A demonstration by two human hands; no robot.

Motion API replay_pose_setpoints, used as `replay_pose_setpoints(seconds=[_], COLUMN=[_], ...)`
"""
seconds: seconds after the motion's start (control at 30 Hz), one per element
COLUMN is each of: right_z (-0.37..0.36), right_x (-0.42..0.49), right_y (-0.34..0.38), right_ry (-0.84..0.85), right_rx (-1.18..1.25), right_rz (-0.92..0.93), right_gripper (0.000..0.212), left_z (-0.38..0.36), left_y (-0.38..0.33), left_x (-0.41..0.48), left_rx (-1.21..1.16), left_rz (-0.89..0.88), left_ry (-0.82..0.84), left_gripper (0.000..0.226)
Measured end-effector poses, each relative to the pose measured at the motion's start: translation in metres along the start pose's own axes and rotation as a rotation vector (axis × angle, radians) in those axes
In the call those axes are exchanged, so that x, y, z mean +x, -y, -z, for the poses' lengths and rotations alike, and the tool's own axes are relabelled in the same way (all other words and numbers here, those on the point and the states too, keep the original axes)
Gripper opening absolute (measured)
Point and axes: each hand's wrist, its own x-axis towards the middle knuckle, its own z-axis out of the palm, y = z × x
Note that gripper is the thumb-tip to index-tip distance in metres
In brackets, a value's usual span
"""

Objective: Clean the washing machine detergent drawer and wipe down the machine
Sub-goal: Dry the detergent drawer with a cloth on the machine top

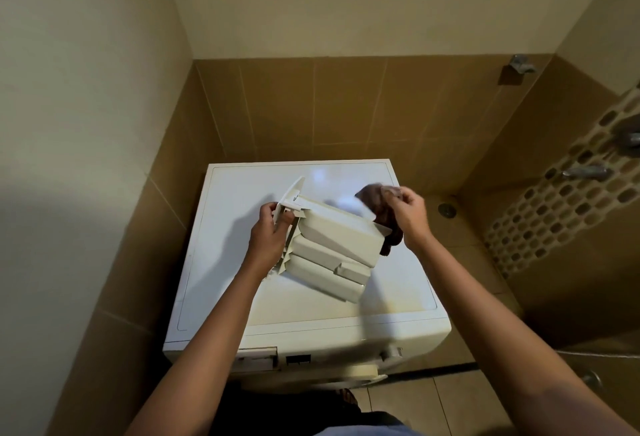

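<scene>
Left grip (268,233) clamped the detergent drawer (332,248) by its front end; right grip (412,217) pinched a brown cloth (375,201). Drawer seemed light, stiff, perhaps slippery.

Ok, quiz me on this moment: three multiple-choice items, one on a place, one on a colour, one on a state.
1. Where is the detergent drawer?
A. in its slot
B. held over the top of the washing machine
C. on the floor

2. What colour is the cloth?
A. white
B. yellow
C. dark brown

3. What is the left hand doing?
A. gripping the drawer's front end
B. hanging open
C. turning a dial

Answers:
1 B: the drawer is out and tilted over the white top.
2 C: it shows dark brown in the right hand.
3 A: its fingers curl round the front panel.
</scene>
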Motion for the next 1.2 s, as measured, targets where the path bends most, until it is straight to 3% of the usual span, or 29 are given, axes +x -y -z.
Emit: replay_pose_setpoints(seconds=[0.07, 0.17, 0.23, 0.33, 0.43, 0.5, 0.57, 0.67, 0.73, 0.87, 1.0, 1.2], right_z=[0.002, 0.001, -0.006, -0.031, -0.059, -0.068, -0.063, -0.056, -0.061, -0.085, -0.113, -0.131], right_x=[-0.002, -0.004, -0.006, -0.012, -0.021, -0.03, -0.03, -0.026, -0.023, -0.007, -0.002, -0.011], right_y=[0.016, 0.047, 0.064, 0.069, 0.039, 0.016, 0.005, 0.01, 0.011, -0.003, -0.011, -0.018], right_ry=[-0.148, -0.323, -0.373, -0.237, 0.202, 0.505, 0.624, 0.639, 0.539, 0.305, 0.414, 0.47], right_rx=[0.129, 0.218, 0.211, 0.047, -0.388, -0.727, -0.792, -0.49, -0.383, -0.543, -0.899, -0.897], right_rz=[0.099, 0.276, 0.369, 0.474, 0.598, 0.675, 0.597, 0.326, 0.234, 0.109, 0.114, 0.411], right_gripper=[0.019, 0.004, 0.01, 0.011, 0.005, 0.03, 0.045, 0.034, 0.039, 0.035, 0.04, 0.031], left_z=[0.0, 0.0, 0.0, -0.001, -0.004, -0.005, -0.004, -0.005, -0.009, -0.014, -0.014, -0.017], left_y=[-0.003, -0.004, -0.004, -0.004, -0.007, -0.008, -0.004, 0.008, 0.015, 0.021, 0.023, 0.026], left_x=[-0.001, -0.001, -0.002, -0.002, 0.001, 0.004, 0.007, 0.008, 0.007, 0.005, 0.01, 0.011], left_rx=[0.016, 0.058, 0.083, 0.105, 0.128, 0.128, 0.125, 0.161, 0.177, 0.175, 0.165, 0.169], left_rz=[-0.006, -0.033, -0.052, -0.071, -0.061, -0.047, -0.036, -0.031, -0.046, -0.076, -0.034, -0.007], left_ry=[-0.013, -0.032, -0.048, -0.072, -0.095, -0.101, -0.088, -0.075, -0.1, -0.123, -0.092, -0.248], left_gripper=[0.036, 0.036, 0.036, 0.037, 0.037, 0.039, 0.044, 0.049, 0.05, 0.049, 0.05, 0.038])
